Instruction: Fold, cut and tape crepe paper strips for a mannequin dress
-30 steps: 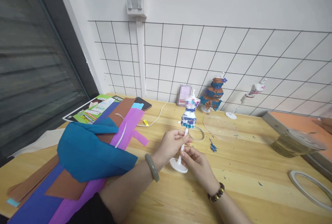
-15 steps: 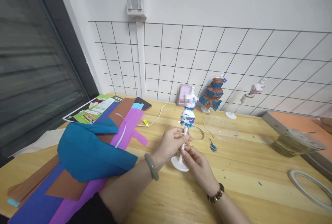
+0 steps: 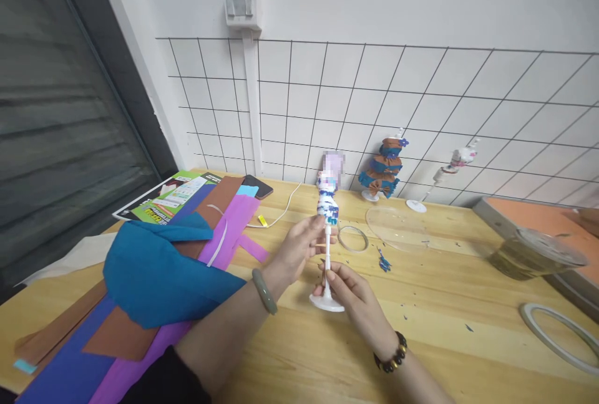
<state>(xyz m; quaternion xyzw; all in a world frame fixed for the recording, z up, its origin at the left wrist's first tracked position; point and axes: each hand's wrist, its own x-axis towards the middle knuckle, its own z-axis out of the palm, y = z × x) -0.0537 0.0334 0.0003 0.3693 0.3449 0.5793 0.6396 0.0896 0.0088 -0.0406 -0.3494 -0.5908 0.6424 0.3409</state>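
Left hand (image 3: 296, 249) fingers pinch the doll stand's (image 3: 327, 248) white stem high up; right hand (image 3: 352, 295) fingers pinch it lower, near the round base. Tape ring (image 3: 353, 239) just right.

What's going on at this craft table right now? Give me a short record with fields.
Surface: wooden table against a wall with a wire grid
Left hand: grips the small doll on a stand just under its skirt
Right hand: pinches the white stand post above the round base
Doll: upright, base on the table, blue and white dress
Left side: blue cloth over purple and brown sheets
Behind: two more dressed stands, a clear ring
Right edge: tape roll
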